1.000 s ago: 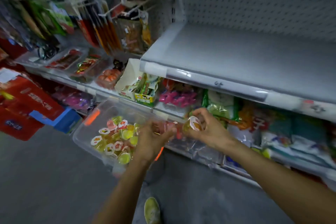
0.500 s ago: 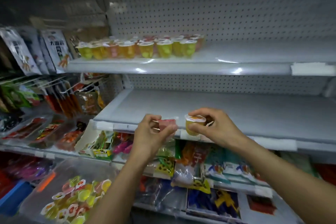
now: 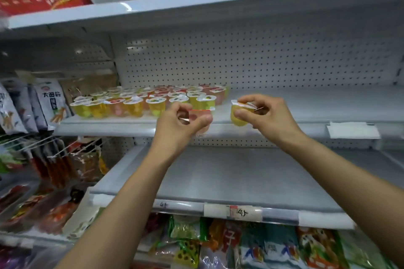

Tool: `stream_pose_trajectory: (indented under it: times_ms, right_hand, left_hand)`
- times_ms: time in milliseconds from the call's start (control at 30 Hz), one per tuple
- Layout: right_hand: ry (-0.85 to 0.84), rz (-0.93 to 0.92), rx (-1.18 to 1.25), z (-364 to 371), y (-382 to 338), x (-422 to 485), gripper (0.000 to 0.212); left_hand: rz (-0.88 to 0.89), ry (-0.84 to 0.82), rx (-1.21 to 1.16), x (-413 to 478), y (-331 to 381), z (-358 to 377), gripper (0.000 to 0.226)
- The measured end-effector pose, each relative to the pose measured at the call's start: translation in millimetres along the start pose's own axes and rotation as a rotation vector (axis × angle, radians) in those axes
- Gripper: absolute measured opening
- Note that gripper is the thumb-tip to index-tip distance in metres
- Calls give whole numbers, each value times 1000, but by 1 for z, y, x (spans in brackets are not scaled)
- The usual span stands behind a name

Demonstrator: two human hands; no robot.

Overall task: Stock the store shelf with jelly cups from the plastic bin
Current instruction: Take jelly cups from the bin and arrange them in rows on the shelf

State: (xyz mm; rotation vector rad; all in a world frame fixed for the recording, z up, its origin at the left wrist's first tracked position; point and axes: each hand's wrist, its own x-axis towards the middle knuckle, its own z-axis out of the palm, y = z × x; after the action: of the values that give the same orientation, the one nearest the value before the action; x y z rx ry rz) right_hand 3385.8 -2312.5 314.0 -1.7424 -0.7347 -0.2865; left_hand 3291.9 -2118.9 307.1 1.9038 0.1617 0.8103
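I held my left hand (image 3: pixel 181 120) up at the front edge of the middle shelf (image 3: pixel 109 130), thumb and curled fingers pinching a pink jelly cup (image 3: pixel 200 116). My right hand (image 3: pixel 264 116), just beside it, pinched a yellow jelly cup (image 3: pixel 239 116) the same way, and the two cups did not touch. The stocked jelly cups (image 3: pixel 148 100) stood in rows on that shelf beyond and to the left of my left hand, while a lower shelf (image 3: pixel 240 181) lay under my forearms with snack bags (image 3: pixel 273 247) beneath it.
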Motion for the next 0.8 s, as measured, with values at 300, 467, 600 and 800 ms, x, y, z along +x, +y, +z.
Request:
stream_pose_trajectory:
  times_ms: [300, 467, 600, 800]
  right_hand:
    - [-83, 62, -97, 26, 26, 91, 27]
    - [-137, 43, -211, 41, 40, 109, 25]
    - [-142, 17, -257, 44, 45, 112, 26]
    - [-174, -14, -439, 31, 38, 119, 54]
  left_hand:
    - [86, 45, 25, 80, 8, 3, 51]
    - [80, 29, 19, 107, 2, 5, 55]
    - [79, 21, 13, 120, 1, 6, 41]
    - [107, 9, 18, 131, 6, 13, 35]
